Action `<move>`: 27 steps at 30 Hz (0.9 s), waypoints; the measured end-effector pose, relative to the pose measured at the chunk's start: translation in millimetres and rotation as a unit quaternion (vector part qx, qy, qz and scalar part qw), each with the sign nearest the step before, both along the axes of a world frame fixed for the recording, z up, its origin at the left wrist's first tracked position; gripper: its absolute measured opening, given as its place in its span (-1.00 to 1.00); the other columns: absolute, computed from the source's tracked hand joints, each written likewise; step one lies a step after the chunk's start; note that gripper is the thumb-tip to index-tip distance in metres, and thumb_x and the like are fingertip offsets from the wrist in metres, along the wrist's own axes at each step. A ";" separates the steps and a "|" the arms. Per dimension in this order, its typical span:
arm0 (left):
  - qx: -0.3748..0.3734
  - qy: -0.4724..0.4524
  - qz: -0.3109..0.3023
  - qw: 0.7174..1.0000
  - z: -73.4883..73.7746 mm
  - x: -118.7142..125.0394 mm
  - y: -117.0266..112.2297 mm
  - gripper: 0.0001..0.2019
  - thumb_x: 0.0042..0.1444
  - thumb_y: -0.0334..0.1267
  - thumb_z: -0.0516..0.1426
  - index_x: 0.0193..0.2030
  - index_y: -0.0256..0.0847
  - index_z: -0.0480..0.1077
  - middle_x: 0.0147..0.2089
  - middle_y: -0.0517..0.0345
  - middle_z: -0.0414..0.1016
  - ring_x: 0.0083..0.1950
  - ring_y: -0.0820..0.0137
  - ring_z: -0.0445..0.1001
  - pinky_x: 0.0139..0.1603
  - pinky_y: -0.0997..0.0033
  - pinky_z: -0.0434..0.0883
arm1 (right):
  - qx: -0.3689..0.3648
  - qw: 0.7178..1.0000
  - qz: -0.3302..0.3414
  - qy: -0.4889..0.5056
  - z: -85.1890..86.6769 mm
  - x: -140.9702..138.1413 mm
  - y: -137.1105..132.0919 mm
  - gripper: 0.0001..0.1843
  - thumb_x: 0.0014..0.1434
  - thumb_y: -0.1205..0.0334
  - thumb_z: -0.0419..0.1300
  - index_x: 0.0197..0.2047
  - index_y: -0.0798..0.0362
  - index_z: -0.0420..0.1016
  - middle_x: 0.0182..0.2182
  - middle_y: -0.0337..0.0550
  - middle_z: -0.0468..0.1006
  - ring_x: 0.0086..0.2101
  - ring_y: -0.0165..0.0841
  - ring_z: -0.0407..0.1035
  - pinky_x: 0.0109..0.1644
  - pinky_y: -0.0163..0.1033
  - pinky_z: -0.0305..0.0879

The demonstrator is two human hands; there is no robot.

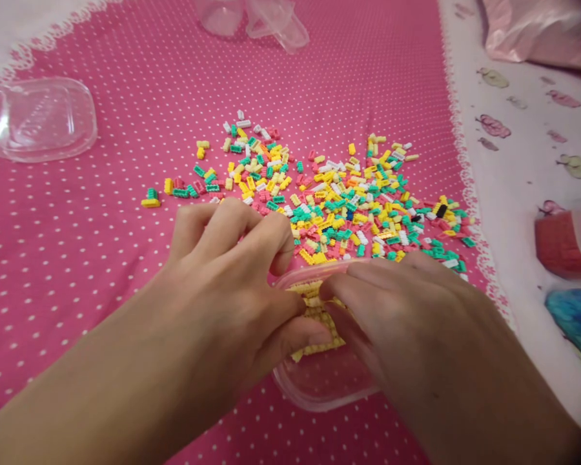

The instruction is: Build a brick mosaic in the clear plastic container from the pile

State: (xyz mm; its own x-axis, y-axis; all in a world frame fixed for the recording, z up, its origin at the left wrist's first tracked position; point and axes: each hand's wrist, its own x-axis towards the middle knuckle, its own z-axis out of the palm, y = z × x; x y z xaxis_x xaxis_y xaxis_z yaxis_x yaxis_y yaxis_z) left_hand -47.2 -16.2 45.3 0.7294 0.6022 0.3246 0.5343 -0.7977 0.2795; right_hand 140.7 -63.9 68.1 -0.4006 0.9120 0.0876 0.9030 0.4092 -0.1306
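Observation:
My left hand (227, 290) and my right hand (416, 323) meet over a small clear plastic tub (319, 387) on the pink dotted cloth. Both hands have their fingers closed on a flat piece built of yellow mini bricks (317, 316), which sits above the tub. Just beyond my fingers lies a wide scatter of loose mini bricks (339, 200) in yellow, green, pink and white. The rest of the yellow piece is hidden under my fingers.
A clear plastic lid (41, 119) lies at the far left. Clear cups (266, 22) lie at the top edge. At the right are a tub of red bricks (566, 242), a blue tub (578, 320) and a pink bag (537, 29). The cloth's lace edge (465, 168) runs down the right.

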 end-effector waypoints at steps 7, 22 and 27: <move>-0.019 -0.023 0.003 1.000 -0.2 0.6 1.1 -0.44 0.46 -0.03 -0.14 -0.50 -0.09 0.47 -0.27 0.07 0.32 -0.17 0.20 0.16 -0.01 0.16 0.05 | 0.002 1.000 0.002 -0.001 1.5 2.1 -3.4 -0.74 0.00 0.52 0.09 -0.39 0.06 0.56 -0.48 -0.11 0.62 -0.49 -0.15 0.48 -0.37 -0.04 0.29; 0.001 0.023 -0.013 1.000 -0.8 -0.2 -0.4 -0.45 0.44 0.01 -0.18 -0.42 -0.07 0.50 -0.24 0.02 0.32 -0.15 0.13 0.15 -0.05 0.06 0.04 | -0.011 1.000 -0.021 0.000 2.4 -4.3 1.8 -0.75 -0.02 0.56 0.15 -0.42 0.02 0.53 -0.52 -0.22 0.59 -0.48 -0.20 0.47 -0.35 -0.08 0.25; 0.022 0.025 -0.018 0.999 0.0 -0.8 1.7 -0.47 0.45 -0.05 -0.19 -0.39 -0.06 0.50 -0.24 0.02 0.30 -0.15 0.12 0.18 -0.07 0.08 0.01 | -0.008 1.000 -0.020 0.004 -4.7 -5.1 -1.8 -0.74 0.02 0.54 0.14 -0.40 0.01 0.56 -0.48 -0.20 0.63 -0.48 -0.22 0.47 -0.33 -0.08 0.30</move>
State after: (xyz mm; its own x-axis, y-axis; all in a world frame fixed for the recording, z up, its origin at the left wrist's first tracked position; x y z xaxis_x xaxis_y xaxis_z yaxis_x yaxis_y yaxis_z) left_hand -48.0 -14.6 45.3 0.7658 0.5620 0.3127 0.5182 -0.8271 0.2176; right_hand 135.6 -65.8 63.5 -0.3624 0.9290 0.0754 0.9179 0.3698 -0.1438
